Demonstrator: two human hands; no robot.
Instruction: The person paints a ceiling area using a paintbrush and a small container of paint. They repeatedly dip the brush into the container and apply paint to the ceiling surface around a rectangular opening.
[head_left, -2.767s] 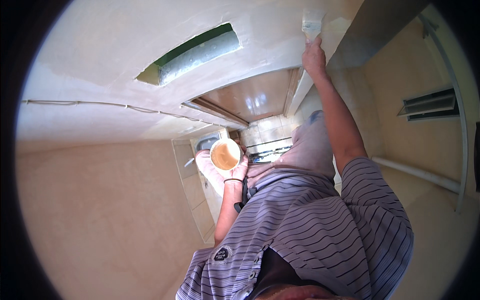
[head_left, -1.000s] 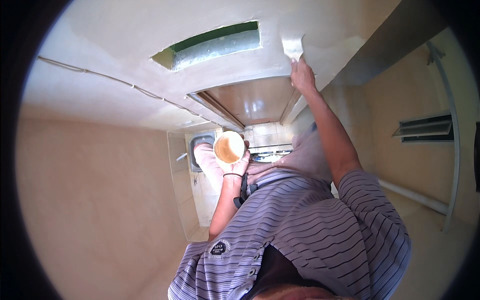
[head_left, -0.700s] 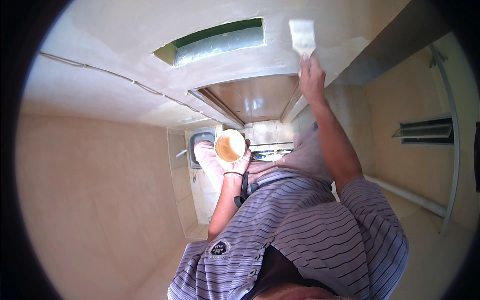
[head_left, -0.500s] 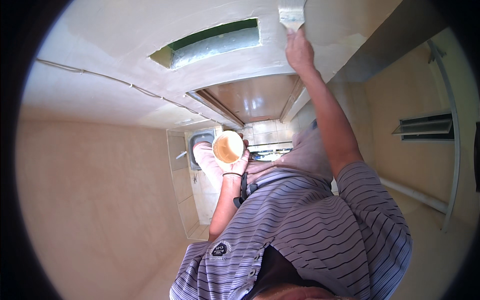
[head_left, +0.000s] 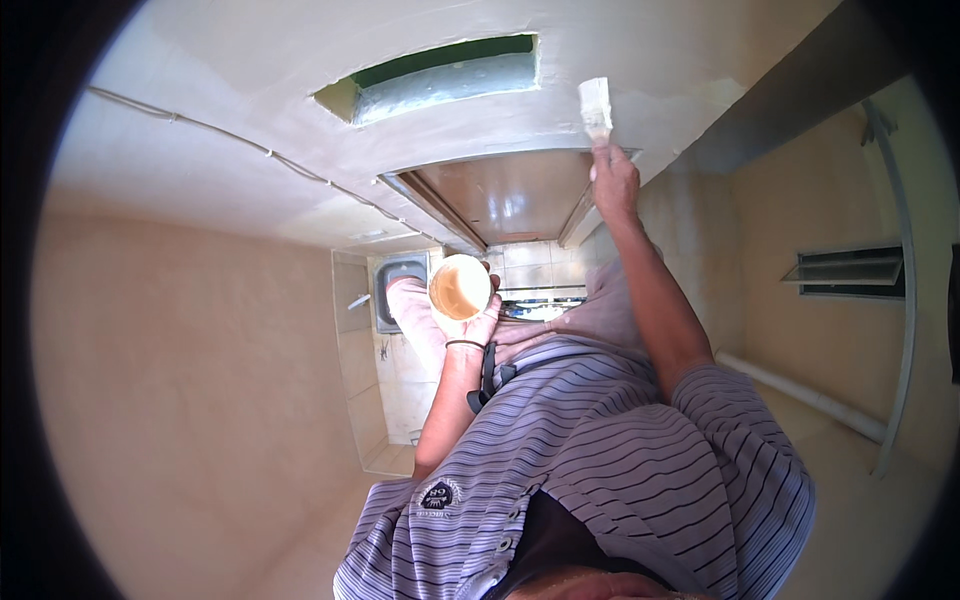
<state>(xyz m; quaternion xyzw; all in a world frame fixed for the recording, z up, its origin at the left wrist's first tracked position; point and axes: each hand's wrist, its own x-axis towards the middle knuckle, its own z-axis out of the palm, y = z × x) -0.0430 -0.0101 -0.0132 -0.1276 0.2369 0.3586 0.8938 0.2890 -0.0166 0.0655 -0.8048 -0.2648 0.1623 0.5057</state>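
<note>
My right hand (head_left: pixel 616 186) is closed round the handle of a paintbrush (head_left: pixel 596 105), stretched out ahead of me. The brush's pale bristle end lies at the wall (head_left: pixel 450 125), above the right side of a brown door (head_left: pixel 490 195). Close to my waist, my left hand (head_left: pixel 480 322) holds a round white tub (head_left: pixel 459 288) from below and the side. Its open mouth faces up, and light orange-brown shows inside.
An oblong opening (head_left: pixel 445 88) is cut in the wall above the door. A thin cable (head_left: pixel 270 154) runs along the left wall. Below on the left stands a grey sink (head_left: pixel 392 308); a small window (head_left: pixel 850 270) and a pipe (head_left: pixel 800 395) are at the right.
My right hand has drawn the paintbrush down the wall, closer to the door's top and toward me. My left hand and the tub have hardly moved.
</note>
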